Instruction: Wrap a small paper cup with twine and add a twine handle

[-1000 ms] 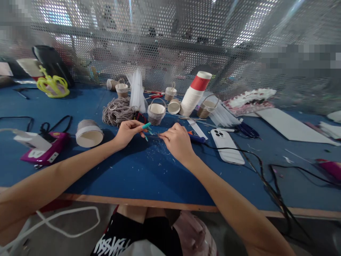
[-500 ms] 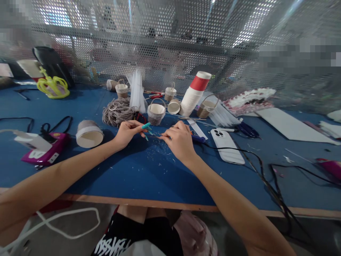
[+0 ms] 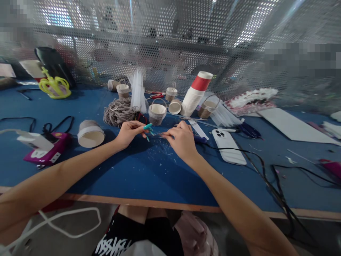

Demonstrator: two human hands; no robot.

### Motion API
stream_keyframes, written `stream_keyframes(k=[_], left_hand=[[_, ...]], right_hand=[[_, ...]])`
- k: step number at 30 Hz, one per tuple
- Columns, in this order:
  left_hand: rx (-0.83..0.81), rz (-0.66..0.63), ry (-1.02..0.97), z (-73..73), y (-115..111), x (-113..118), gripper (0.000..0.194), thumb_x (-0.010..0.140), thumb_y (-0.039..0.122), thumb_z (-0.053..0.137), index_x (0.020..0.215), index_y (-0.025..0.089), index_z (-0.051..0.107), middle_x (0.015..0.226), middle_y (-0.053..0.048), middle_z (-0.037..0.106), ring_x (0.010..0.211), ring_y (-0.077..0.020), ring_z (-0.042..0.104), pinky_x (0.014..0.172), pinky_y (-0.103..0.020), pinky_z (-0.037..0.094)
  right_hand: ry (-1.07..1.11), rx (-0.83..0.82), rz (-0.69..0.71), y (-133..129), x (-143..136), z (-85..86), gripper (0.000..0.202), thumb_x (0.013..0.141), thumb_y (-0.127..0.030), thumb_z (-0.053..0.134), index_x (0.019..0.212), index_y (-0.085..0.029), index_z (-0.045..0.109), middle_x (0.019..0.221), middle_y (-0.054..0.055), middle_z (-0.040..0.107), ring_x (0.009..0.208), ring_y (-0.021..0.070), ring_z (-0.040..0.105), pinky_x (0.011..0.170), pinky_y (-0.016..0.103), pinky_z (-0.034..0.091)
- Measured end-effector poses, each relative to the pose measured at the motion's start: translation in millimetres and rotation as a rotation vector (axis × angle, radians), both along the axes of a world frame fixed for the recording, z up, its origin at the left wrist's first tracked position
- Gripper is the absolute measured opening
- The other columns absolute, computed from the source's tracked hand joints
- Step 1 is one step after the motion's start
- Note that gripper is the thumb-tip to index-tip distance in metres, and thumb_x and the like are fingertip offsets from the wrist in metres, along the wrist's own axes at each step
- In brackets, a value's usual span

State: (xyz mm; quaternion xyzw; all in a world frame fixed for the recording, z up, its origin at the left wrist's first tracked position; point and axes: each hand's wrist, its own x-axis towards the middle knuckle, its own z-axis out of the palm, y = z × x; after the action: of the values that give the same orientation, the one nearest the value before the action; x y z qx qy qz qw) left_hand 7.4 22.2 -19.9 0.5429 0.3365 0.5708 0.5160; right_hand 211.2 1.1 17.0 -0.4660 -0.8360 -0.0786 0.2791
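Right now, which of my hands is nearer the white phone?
Right. Your right hand is left of the white phone; your left hand is farther left, near the bundle of grey cord.

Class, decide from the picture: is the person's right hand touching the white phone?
Apart: the head view shows blue tabletop between the right hand and the white phone.

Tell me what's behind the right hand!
A blue handle pokes out from behind the right hand, trailing a black cord, with a white strip lying nearby. The hand covers the handle's other end and part of the tabletop, so I can't tell what's there.
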Motion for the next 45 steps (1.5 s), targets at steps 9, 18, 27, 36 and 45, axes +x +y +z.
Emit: stream_keyframes(k=[9,18,27,36,45], left_hand=[[-0.008,0.02,-0.026,-0.6,0.3,1.2,0.027,0.063,0.035,0.078,0.071,0.011,0.069,0.063,-0.004,0.071,0.051,-0.012,0.064,0.055,-0.024,0.053],[0.009,0.056,-0.011,-1.9,1.7,0.5,0.031,0.06,0.04,0.078,0.068,0.012,0.068,0.06,-0.004,0.07,0.055,-0.0135,0.066,0.056,-0.025,0.052],[-0.009,-0.002,-0.027,-0.8,0.0,1.6,0.028,0.062,0.036,0.078,0.072,0.012,0.068,0.062,-0.003,0.07,0.052,-0.0119,0.064,0.056,-0.024,0.053],[-0.041,-0.012,-0.062,-0.4,-0.2,2.1,0.025,0.061,0.032,0.079,0.072,0.013,0.068,0.062,-0.002,0.07,0.053,-0.0098,0.064,0.056,-0.021,0.052],[-0.022,0.064,-0.004,-2.4,1.2,1.1,0.029,0.061,0.038,0.078,0.07,0.013,0.067,0.063,-0.003,0.069,0.054,-0.0115,0.063,0.058,-0.025,0.053]], right_hand=[[0.036,0.103,0.0,-2.3,-0.1,-2.3,0.023,0.079,-0.024,0.067,0.056,-0.022,0.064,0.055,0.002,0.061,0.077,0.0211,0.044,0.075,0.036,0.031],[0.025,-0.118,0.08,-0.1,-0.1,3.6,0.012,0.082,-0.025,0.064,0.075,-0.02,0.073,0.067,0.004,0.064,0.081,0.0203,0.052,0.074,0.035,0.036],[0.085,-0.099,-0.005,0.8,0.3,0.2,0.011,0.08,-0.026,0.066,0.081,-0.021,0.077,0.064,0.005,0.057,0.071,0.0174,0.05,0.066,0.032,0.038],[0.167,0.09,-0.021,-2.0,-2.5,-5.1,0.02,0.081,-0.029,0.064,0.065,-0.022,0.073,0.056,0.004,0.063,0.069,0.0197,0.043,0.064,0.034,0.036],[0.166,0.027,-0.018,-7.7,-5.9,-0.3,0.021,0.077,-0.028,0.068,0.058,-0.02,0.066,0.057,0.003,0.061,0.073,0.0203,0.046,0.068,0.034,0.035]])
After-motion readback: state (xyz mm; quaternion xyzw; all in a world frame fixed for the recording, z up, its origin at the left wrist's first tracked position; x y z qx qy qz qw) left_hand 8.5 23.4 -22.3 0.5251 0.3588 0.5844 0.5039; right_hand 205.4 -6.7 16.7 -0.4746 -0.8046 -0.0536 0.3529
